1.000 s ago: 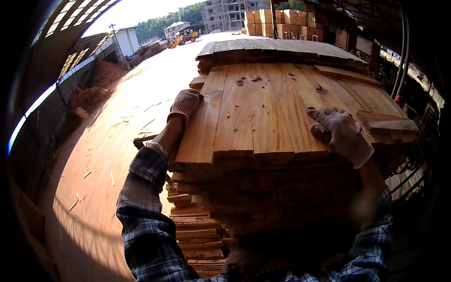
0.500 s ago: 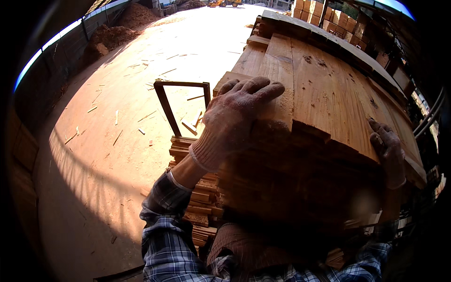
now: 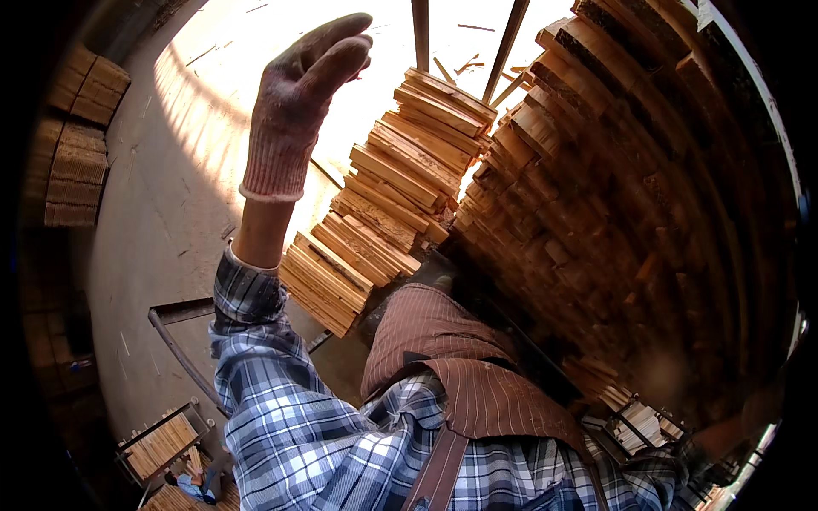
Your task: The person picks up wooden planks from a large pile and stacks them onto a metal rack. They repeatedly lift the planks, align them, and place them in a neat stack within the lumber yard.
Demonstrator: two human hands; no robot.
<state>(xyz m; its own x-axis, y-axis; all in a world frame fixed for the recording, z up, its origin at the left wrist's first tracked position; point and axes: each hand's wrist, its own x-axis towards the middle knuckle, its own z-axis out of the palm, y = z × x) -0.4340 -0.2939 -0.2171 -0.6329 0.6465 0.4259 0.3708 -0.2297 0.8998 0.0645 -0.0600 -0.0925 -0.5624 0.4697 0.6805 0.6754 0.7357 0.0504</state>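
My left hand [image 3: 302,106], in a dusty knitted glove, is raised to the left of a low stack of short wooden boards [image 3: 396,183]. Its fingers are slightly bent and nothing shows in them; it is apart from the boards. On the right rises a tall, shaded stack of wooden boards [image 3: 588,204], seen by its rough, uneven ends. My right forearm [image 3: 720,439] reaches toward the dark lower right rim beside that tall stack. The right hand itself is lost in shadow there, so its fingers cannot be made out.
Dark metal uprights [image 3: 421,34] stand beyond the low stack. A bent metal frame [image 3: 183,362] is at lower left. Bundled wood [image 3: 81,145] stands at the far left. Another person [image 3: 200,485] is by a rack of boards [image 3: 162,447] at the bottom left. Wood scraps litter the floor.
My left hand has come off the boards on top of the tall stack and is now raised to its left. My right hand has left the top boards too. The view has tipped downward.
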